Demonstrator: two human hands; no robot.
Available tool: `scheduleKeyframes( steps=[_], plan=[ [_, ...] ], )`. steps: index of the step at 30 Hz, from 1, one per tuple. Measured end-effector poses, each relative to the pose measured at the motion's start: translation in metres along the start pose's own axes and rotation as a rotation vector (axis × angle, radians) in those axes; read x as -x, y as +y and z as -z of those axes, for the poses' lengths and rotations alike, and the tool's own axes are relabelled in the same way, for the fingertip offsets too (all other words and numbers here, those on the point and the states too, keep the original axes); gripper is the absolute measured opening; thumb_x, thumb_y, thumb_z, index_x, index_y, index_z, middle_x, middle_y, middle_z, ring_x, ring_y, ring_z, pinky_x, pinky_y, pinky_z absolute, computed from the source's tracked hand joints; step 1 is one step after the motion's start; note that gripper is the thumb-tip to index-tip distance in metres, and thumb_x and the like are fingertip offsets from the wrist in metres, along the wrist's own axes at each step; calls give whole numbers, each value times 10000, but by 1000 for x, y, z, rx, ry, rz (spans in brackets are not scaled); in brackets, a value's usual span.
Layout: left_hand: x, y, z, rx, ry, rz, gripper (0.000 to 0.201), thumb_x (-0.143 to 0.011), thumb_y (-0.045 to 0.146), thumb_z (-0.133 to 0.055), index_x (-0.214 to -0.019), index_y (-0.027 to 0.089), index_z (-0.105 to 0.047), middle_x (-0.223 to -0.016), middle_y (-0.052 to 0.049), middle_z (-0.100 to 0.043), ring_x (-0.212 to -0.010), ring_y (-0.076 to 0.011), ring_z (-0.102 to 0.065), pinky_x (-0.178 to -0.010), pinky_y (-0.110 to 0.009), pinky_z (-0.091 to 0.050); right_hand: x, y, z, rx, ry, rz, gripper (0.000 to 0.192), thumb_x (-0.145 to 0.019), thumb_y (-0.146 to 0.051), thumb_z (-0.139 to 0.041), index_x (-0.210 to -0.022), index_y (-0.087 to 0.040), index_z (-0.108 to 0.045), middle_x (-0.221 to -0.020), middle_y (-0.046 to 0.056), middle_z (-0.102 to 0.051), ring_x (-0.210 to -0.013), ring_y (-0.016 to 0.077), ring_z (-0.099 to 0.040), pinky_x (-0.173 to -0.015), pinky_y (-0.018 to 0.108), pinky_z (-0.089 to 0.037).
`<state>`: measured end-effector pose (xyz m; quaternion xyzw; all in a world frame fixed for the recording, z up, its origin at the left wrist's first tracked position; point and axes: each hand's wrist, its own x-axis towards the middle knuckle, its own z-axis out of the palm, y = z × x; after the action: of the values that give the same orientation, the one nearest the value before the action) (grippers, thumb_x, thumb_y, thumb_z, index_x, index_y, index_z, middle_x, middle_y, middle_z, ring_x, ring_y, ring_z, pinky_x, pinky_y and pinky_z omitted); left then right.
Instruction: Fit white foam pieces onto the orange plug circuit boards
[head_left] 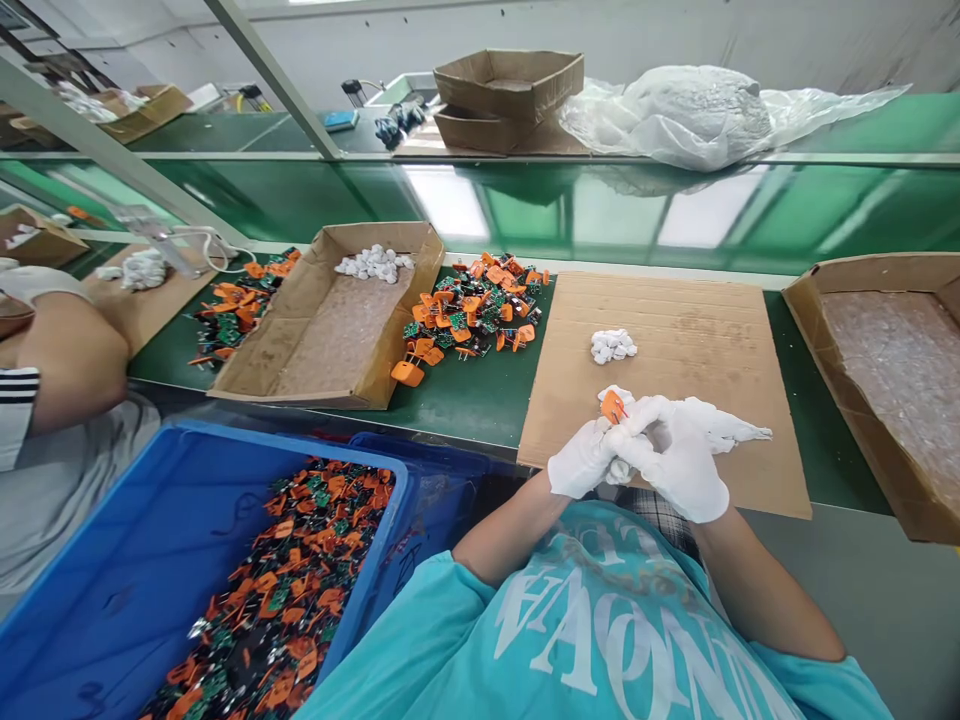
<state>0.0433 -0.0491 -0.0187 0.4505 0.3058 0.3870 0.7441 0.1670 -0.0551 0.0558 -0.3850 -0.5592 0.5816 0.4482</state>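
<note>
both gloved hands meet just above the near edge of the cardboard sheet [697, 330] on the green bench [480, 400]: the left hand [581, 460] and the right hand [675, 455] are clenched together on a small orange part [613, 405] that pokes up between the fingertips. a little heap of white pieces [613, 346] lies on the sheet just beyond them, and a pile of orange and green parts [472, 310] sits to the left, beside an open cardboard tray [300, 340]. a blue bin [112, 580] holding more such parts stands at the near left, next to a co-worker's arm [71, 370].
</note>
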Motion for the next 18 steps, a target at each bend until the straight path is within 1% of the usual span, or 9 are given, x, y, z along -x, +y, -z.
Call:
scheduleKeyframes(
  steps=[2,5,6,8,10,12,14,16,18],
  plan=[
    [3,5,-2,-40,-28,19,751,-666,894,-528,-595,146,-505,-480,1,-463,-441,-82,-418,-449,-235,-336,-1,-3,-2,-77,-28,-31,356,-804,-434,-742,-761,-235,-450,-603,-60,-551,-404,127,-554,-395,293,-478],
    [5,12,-5,-47,2,41,758,-652,898,-537,-699,142,-555,-521,-1,-502,-474,-92,-448,-470,-233,-363,-1,-9,-1,-80,-16,-50,362,-817,-422,-737,-738,-234,-438,-581,-64,-549,-391,135,-562,-385,296,-479],
    [6,13,-5,-40,15,39,769,-641,905,-538,-715,139,-564,-536,-5,-513,-482,-95,-455,-473,-235,-371,-1,-11,0,-68,-15,-55,353,-835,-438,-717,-742,-234,-444,-556,-67,-542,-384,137,-557,-385,297,-480],
    [6,16,-5,-25,20,28,795,-637,925,-505,-682,134,-565,-549,-19,-522,-484,-102,-463,-469,-243,-372,-1,-14,5,1,-46,-34,291,-907,-484,-615,-806,-230,-514,-531,-55,-559,-409,150,-574,-431,321,-517],
    [4,17,-3,-12,41,-4,797,-672,931,-446,-585,143,-523,-514,-21,-494,-467,-102,-450,-466,-250,-360,-2,-13,10,193,-63,59,278,-964,-483,-515,-938,-226,-615,-610,-14,-644,-524,171,-642,-574,368,-583],
    [2,18,-1,-18,90,-48,777,-728,905,-409,-508,161,-460,-461,-8,-444,-445,-96,-421,-471,-256,-341,-2,-7,15,462,-39,215,263,-949,-444,-557,-1086,-249,-666,-836,30,-736,-745,207,-710,-786,421,-598],
    [0,19,1,-42,119,-105,764,-782,871,-377,-479,172,-429,-442,-3,-418,-452,-100,-415,-496,-266,-342,-4,2,17,665,9,367,282,-901,-387,-643,-1157,-275,-671,-1055,53,-740,-970,248,-707,-932,454,-562],
    [-1,21,3,-65,95,-136,772,-810,865,-314,-487,176,-441,-478,-15,-447,-496,-114,-435,-538,-281,-365,-4,11,18,755,35,475,307,-883,-345,-670,-1183,-277,-667,-1155,69,-717,-1098,272,-674,-980,472,-542],
    [0,25,4,-95,62,-142,762,-822,854,-304,-503,177,-449,-520,-22,-467,-543,-124,-441,-590,-293,-386,-5,15,18,757,20,514,298,-895,-302,-652,-1192,-279,-661,-1150,65,-720,-1124,264,-667,-978,456,-548]
  ],
)
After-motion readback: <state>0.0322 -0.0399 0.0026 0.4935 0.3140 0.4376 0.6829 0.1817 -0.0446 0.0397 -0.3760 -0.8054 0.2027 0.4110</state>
